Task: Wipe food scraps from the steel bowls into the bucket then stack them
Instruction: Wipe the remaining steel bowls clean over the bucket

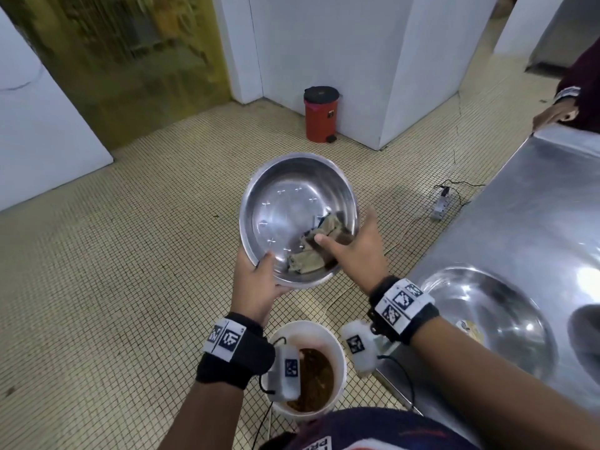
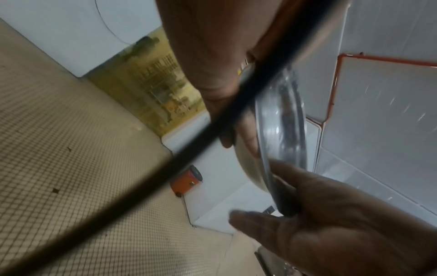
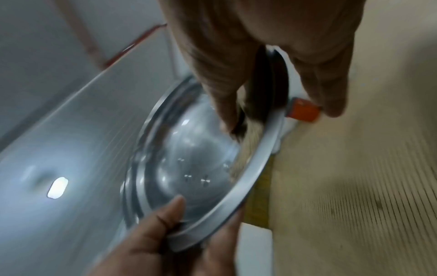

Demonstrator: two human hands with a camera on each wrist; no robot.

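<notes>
- Left hand [image 1: 256, 287] grips the steel bowl [image 1: 292, 203] at its near rim: thumb inside, fingers curled under the outside.
- The bowl is in the air over the tiled floor, mouth tipped toward the person.
- Right hand [image 1: 354, 245] presses a dirty rag [image 1: 316, 251] into the bowl's lower-right inner wall; fingers wrap the rag, thumb sits outside the rim.
- Key relation: the white bucket [image 1: 337, 345] of brown slop stands below the hands and nearer the body, under the left wrist. The bowl's low lip points that way, so the wipe probably needs to run down and toward the person, bowl pulled back over the bucket.
- Second steel bowl [image 1: 506, 323] waits on the steel bench [image 1: 535, 206], on the right hand's side; likely stack target.
</notes>
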